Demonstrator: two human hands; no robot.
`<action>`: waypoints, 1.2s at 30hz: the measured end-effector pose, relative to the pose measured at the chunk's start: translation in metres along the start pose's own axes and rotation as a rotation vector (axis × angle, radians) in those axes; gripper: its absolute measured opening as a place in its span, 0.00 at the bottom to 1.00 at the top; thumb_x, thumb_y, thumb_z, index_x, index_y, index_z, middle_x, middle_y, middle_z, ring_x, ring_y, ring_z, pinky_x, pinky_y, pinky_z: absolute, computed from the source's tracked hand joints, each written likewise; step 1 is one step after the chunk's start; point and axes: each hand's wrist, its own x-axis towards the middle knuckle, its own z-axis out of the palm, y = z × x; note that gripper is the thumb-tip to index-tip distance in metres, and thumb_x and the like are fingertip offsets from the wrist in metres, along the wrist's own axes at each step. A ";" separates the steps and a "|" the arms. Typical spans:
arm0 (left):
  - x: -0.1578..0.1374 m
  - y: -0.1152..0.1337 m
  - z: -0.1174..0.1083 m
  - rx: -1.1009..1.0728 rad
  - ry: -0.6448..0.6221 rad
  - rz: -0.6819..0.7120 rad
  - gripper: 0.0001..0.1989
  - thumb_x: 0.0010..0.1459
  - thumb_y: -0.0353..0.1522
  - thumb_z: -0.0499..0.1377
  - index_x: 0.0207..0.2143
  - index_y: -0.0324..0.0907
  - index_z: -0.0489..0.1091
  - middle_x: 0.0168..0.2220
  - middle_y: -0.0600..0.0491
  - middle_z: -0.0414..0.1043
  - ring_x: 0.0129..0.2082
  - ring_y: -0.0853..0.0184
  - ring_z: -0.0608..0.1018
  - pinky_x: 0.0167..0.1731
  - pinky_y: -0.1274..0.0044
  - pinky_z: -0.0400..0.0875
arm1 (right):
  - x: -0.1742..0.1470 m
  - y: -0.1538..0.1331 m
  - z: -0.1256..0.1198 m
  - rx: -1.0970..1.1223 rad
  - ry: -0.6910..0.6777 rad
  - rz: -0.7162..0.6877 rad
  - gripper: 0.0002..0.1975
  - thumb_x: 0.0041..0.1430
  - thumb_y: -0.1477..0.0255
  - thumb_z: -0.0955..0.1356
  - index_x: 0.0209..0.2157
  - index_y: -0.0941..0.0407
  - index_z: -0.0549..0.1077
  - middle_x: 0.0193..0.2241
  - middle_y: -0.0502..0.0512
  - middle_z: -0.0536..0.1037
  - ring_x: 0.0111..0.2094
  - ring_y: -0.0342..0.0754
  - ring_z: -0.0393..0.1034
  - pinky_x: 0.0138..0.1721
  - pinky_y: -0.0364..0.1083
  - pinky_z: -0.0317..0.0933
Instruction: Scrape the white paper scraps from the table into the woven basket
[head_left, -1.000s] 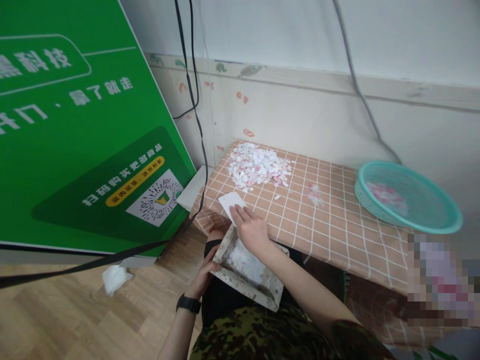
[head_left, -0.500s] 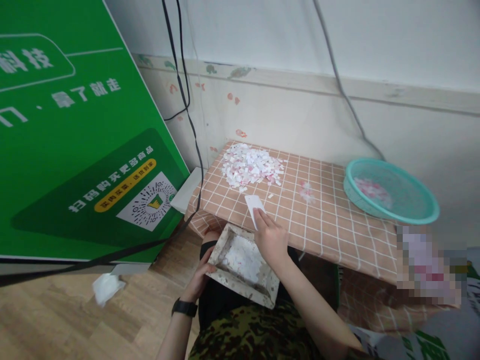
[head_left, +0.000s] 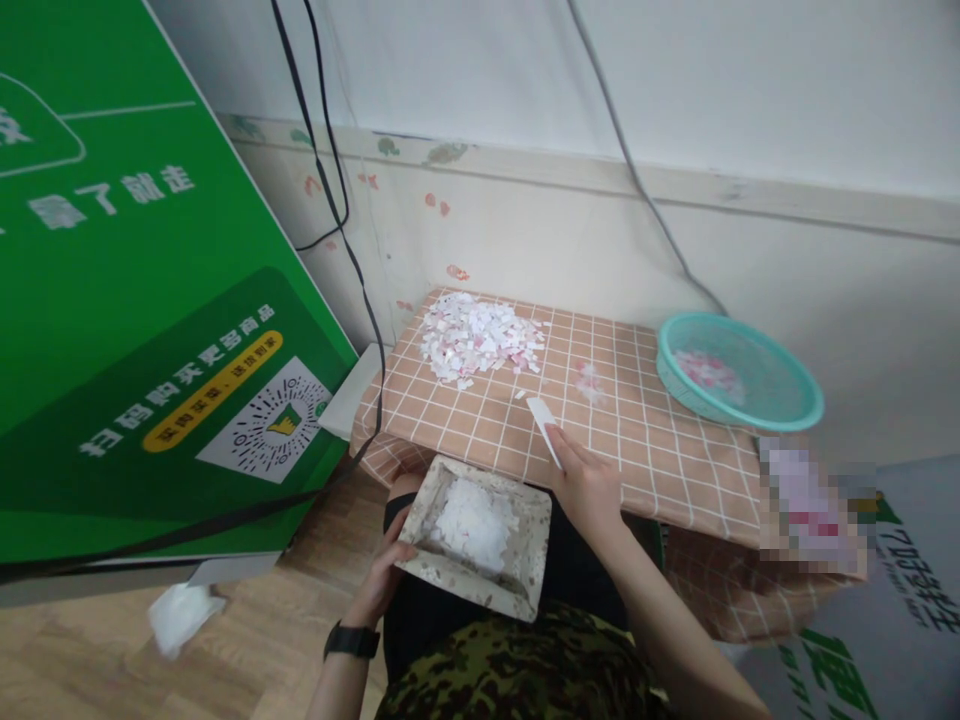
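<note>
My left hand (head_left: pixel 386 565) grips the left edge of a speckled, stone-patterned square tray (head_left: pixel 487 597), held over my lap at the table's front edge. A loose heap of white paper pulp or fine scraps (head_left: pixel 474 525) lies in the tray. My right hand (head_left: pixel 590 487) is closed on a flat white card (head_left: pixel 543 428), which is tilted over the table just right of the tray. Beyond the card, a pile of white and pink paper scraps (head_left: pixel 480 338) covers the table's back left. One loose scrap (head_left: pixel 520 394) lies by the card's tip.
Pinkish residue (head_left: pixel 589 382) marks the checked tablecloth (head_left: pixel 630 400). A turquoise mesh basket (head_left: pixel 806 405) with pink scraps stands at the back right. A green sign panel (head_left: pixel 247 230) and hanging black cables (head_left: pixel 360 270) flank the left side. White plastic (head_left: pixel 182 615) lies on the floor.
My right hand has moved right, away from above the tray, and the card is turned more edge-on. The tray has tilted slightly, showing more of its contents. The camera has swung right.
</note>
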 end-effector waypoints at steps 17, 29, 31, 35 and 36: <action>-0.001 0.002 0.001 0.014 0.081 -0.036 0.38 0.39 0.30 0.63 0.58 0.40 0.70 0.47 0.46 0.81 0.46 0.47 0.78 0.43 0.66 0.70 | 0.041 0.021 0.020 0.168 -0.076 0.051 0.24 0.63 0.78 0.61 0.59 0.54 0.72 0.53 0.57 0.79 0.45 0.52 0.78 0.42 0.46 0.69; 0.000 -0.001 -0.002 -0.014 0.083 -0.070 0.41 0.41 0.29 0.62 0.62 0.40 0.66 0.46 0.47 0.81 0.46 0.49 0.79 0.42 0.67 0.70 | 0.053 0.061 0.003 0.127 -0.038 0.430 0.22 0.65 0.65 0.61 0.57 0.54 0.75 0.33 0.60 0.84 0.28 0.54 0.77 0.29 0.48 0.64; 0.000 -0.001 -0.001 -0.009 0.084 -0.056 0.41 0.41 0.29 0.62 0.62 0.40 0.66 0.47 0.48 0.81 0.45 0.50 0.79 0.42 0.68 0.70 | 0.056 0.060 0.002 0.226 -0.052 0.419 0.23 0.65 0.62 0.62 0.56 0.54 0.76 0.36 0.60 0.84 0.30 0.55 0.77 0.31 0.48 0.65; -0.002 0.001 0.001 -0.016 0.057 -0.050 0.41 0.41 0.29 0.62 0.62 0.41 0.66 0.45 0.48 0.81 0.43 0.50 0.79 0.41 0.67 0.69 | 0.062 0.052 0.004 0.360 -0.112 0.309 0.21 0.65 0.62 0.62 0.53 0.54 0.78 0.40 0.59 0.84 0.35 0.55 0.78 0.35 0.49 0.67; -0.003 0.002 0.001 -0.018 0.065 -0.051 0.41 0.41 0.29 0.62 0.62 0.41 0.67 0.45 0.48 0.81 0.43 0.50 0.79 0.41 0.67 0.69 | 0.062 0.050 0.005 0.368 -0.121 0.293 0.21 0.65 0.63 0.62 0.53 0.54 0.78 0.39 0.59 0.84 0.34 0.55 0.78 0.35 0.49 0.67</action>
